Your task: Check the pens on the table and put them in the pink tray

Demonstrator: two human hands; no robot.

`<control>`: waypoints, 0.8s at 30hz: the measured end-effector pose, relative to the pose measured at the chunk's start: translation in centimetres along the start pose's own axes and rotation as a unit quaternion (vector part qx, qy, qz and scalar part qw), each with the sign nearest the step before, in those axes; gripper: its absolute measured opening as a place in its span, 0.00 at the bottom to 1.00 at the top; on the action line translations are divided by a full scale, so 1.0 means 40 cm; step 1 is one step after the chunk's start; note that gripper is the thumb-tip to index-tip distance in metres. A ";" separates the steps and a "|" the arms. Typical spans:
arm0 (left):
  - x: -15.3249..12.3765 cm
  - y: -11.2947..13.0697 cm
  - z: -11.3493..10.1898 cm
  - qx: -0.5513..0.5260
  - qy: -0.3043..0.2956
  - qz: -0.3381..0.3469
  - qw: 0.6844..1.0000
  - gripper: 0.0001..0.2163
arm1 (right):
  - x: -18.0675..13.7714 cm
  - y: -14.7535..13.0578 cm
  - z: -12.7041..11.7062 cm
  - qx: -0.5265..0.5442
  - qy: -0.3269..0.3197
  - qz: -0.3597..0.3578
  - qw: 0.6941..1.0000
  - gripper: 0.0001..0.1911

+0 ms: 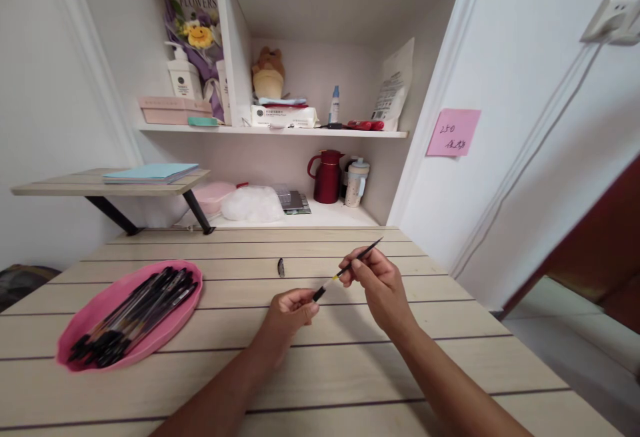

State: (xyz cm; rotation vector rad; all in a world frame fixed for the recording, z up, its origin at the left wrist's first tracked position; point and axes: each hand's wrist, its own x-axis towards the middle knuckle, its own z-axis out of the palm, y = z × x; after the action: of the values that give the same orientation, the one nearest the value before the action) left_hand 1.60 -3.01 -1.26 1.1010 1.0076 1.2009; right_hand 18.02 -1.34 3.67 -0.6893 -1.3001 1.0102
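Note:
Over the middle of the table, my right hand (373, 280) pinches a slim dark pen refill (367, 250) between thumb and fingers. It slants up to the right and thins to a point. A yellow bit and a pale bit show at its lower end, which meets a short black pen part (319, 294). That black part is gripped by my left hand (295, 309), whose fingers hide the rest of it. Beyond my left hand lies a small black piece (281, 267) that looks like a pen cap. To the left, a pink tray (187, 317) holds several black pens (145, 310).
A small raised stand (60, 183) bearing blue paper (150, 173) is at the table's back left. Behind the table, shelves hold a red jug (327, 177), a pale cup (356, 183) and a white plastic bag (253, 205). A pink note (453, 132) is on the right wall.

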 end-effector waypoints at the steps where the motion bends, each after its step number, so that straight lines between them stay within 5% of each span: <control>1: 0.000 -0.001 0.000 -0.003 0.006 0.003 1.000 0.13 | -0.001 0.001 0.000 0.004 0.000 -0.001 1.000 0.07; 15: -0.009 0.012 0.004 0.009 -0.020 0.022 1.000 0.14 | -0.010 0.027 0.013 -0.076 -0.079 0.047 0.993 0.10; 24: -0.006 0.007 -0.002 0.005 -0.023 0.007 1.000 0.15 | 0.016 0.007 -0.020 -0.137 -0.005 0.027 0.990 0.14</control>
State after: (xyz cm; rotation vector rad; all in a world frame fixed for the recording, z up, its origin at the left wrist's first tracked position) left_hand 1.45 -3.23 -0.99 1.1388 0.9736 1.1782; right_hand 18.70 -0.55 3.59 -0.9335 -1.4517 0.8864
